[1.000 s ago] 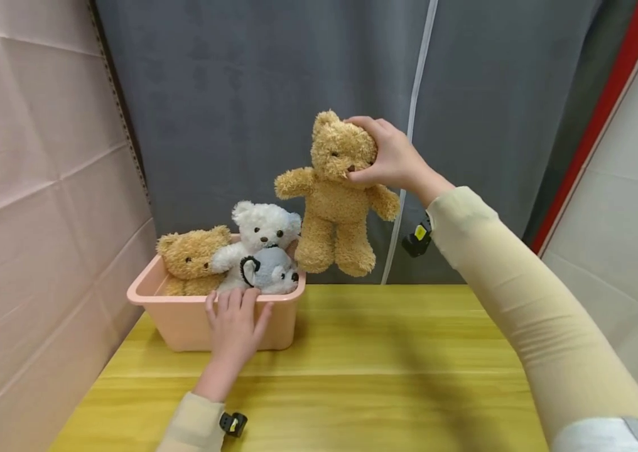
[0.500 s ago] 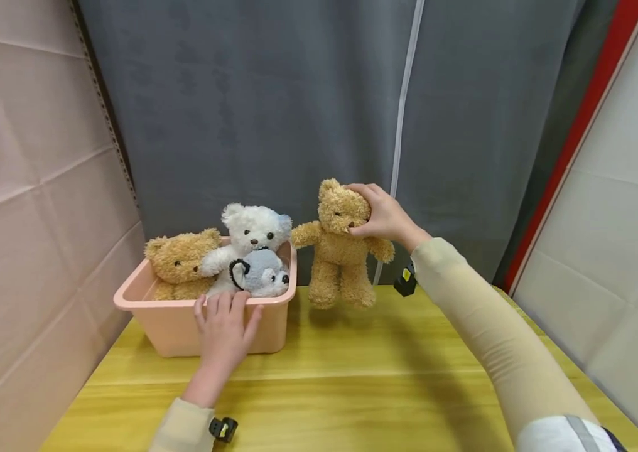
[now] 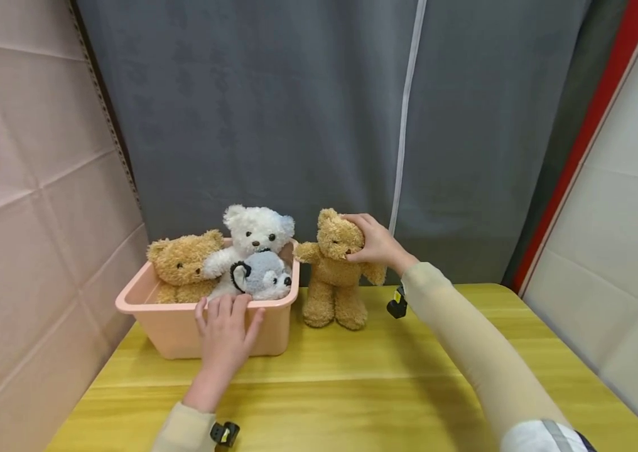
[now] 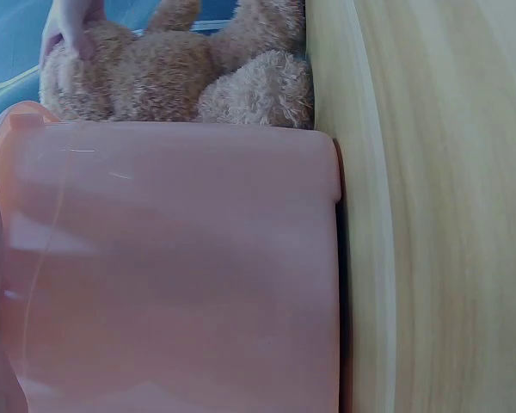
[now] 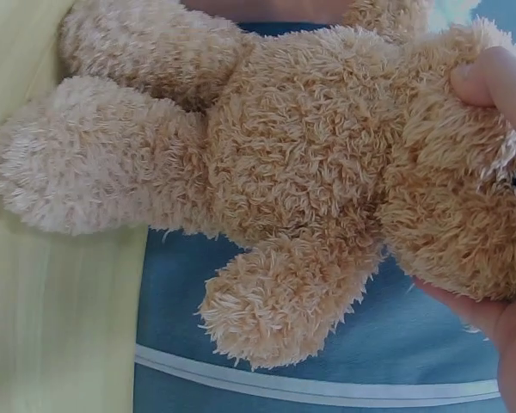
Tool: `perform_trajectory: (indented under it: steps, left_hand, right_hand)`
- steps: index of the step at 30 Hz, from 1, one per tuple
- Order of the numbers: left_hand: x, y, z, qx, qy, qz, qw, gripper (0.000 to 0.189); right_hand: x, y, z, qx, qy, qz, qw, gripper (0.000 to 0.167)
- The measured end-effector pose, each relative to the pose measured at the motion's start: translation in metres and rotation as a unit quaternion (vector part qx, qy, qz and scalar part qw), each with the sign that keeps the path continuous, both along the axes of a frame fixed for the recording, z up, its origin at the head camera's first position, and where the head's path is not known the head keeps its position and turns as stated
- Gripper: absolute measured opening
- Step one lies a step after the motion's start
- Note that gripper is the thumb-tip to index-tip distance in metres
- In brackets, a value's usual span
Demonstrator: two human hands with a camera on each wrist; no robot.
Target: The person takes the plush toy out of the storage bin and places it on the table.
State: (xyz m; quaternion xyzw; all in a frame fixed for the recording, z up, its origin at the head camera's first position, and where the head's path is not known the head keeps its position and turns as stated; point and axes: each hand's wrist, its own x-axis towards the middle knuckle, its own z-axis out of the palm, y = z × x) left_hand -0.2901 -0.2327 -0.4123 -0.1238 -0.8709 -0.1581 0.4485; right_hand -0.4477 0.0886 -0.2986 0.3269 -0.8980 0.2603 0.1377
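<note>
My right hand [image 3: 378,243] grips the head of a curly golden-brown teddy bear [image 3: 337,274] with thumb and fingers across its face. The bear is upright, legs down at the wooden table, just right of a pink plastic tub [image 3: 169,329]. In the right wrist view the bear's torso [image 5: 301,129] fills the middle, its feet by the tabletop. My left hand [image 3: 224,339] holds the tub's front rim, fingertips hooked over it. Inside the tub sit another brown teddy bear [image 3: 182,260], a white teddy bear [image 3: 258,231] and a grey-and-white husky plush [image 3: 265,276].
The wooden table [image 3: 353,389] runs back to a grey curtain [image 3: 274,113] with a pale vertical seam. Pale fabric walls [image 3: 31,251] stand on both sides. A red strip [image 3: 590,138] edges the right wall.
My right hand has lowered the brown teddy bear from in front of the curtain down to the table beside the tub. My left hand stays on the tub's rim.
</note>
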Motion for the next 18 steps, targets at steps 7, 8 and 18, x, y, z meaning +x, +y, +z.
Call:
perform_trajectory:
  steps: [7,8,18]
  left_hand:
    - [0.003,0.003,-0.005,0.004,0.015,-0.003,0.9999,0.048]
    - [0.003,0.003,-0.006,0.005,0.016,-0.004,0.9999,0.048]
    - [-0.002,0.003,-0.002,0.003,0.021,-0.003,0.9998,0.051]
  right_hand:
    - [-0.004,0.007,-0.007,0.015,-0.019,0.008,0.9997,0.086]
    - [-0.005,0.007,-0.007,0.019,-0.02,0.011,0.9996,0.086]
    - [-0.021,-0.002,-0.009,0.063,-0.035,0.03,0.997,0.086]
